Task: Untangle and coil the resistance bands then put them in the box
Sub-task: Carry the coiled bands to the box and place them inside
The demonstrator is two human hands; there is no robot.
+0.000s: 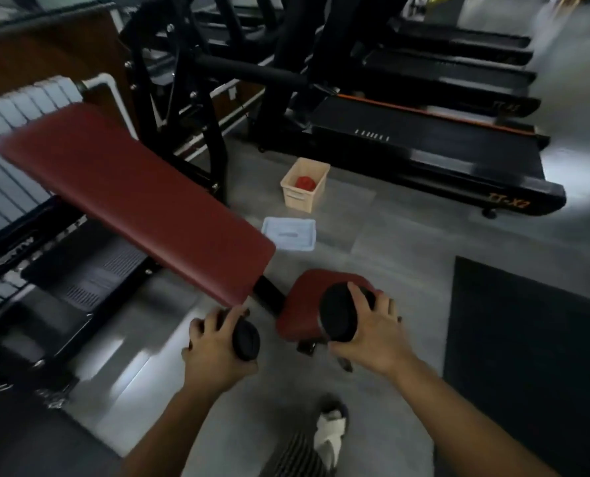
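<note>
left hand [214,342], right hand [372,335], fingers [358,297] gripping black, perhaps foam, rollers [336,316]; grey floor [372,235], treadmills [424,149] beyond

Red lump [304,183] indistinct, radiator [21,105] cropped left

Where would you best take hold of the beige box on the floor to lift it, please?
I'd grip the box by its top rim at the two short ends, coming from above: it stands upright and open, its rim is clear all round, and the red bundle lies low inside.
</note>
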